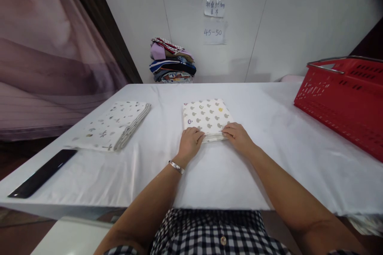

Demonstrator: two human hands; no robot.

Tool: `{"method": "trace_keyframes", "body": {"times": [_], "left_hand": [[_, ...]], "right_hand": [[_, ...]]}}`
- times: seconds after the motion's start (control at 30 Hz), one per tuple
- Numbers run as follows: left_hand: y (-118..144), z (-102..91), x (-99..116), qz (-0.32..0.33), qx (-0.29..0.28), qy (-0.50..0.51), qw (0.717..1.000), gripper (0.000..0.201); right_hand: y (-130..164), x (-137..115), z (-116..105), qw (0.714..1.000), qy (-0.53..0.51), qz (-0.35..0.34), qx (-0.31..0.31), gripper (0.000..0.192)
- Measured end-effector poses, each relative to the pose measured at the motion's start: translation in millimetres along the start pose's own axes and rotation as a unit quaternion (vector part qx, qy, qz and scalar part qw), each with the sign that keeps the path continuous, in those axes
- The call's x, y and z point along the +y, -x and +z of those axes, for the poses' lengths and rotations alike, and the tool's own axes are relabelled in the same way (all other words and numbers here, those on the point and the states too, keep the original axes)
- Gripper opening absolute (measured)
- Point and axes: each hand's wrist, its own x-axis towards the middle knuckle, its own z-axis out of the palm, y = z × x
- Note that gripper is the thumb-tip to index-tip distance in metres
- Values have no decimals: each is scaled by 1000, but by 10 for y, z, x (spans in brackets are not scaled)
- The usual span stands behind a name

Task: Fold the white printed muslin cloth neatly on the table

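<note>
A folded cream cloth with grey and coloured prints [206, 116] lies flat in the middle of the white table [269, 135]. My left hand [190, 142] rests on its near left corner, fingers curled over the edge. My right hand [237, 136] grips the near right corner, fingers pinching the stacked layers. A silver bracelet sits on my left wrist. A second folded cloth with small leaf prints [115, 125] lies to the left, apart from both hands.
A red plastic basket [344, 99] with a metal handle stands at the right edge. A pile of folded colourful fabrics [171, 61] sits at the back against the wall. A long black flat object [43, 173] lies near the left front corner.
</note>
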Motion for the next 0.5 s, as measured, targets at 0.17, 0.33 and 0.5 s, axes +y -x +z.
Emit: {"method": "trace_keyframes", "body": {"times": [0.17,0.33,0.5], "left_hand": [[3,0,9,2,6,6,1000,22],[-4,-14,25,-5,2,19,1000,21],[-26,2,48,-14,-4,-2,1000,20]], "right_hand": [[-16,-15,8,1000,-10,-10,18,25],[-13,-6,1,1000,-12,-18,9,24],[-1,-4,11,1000,1,-18,0,21]]}}
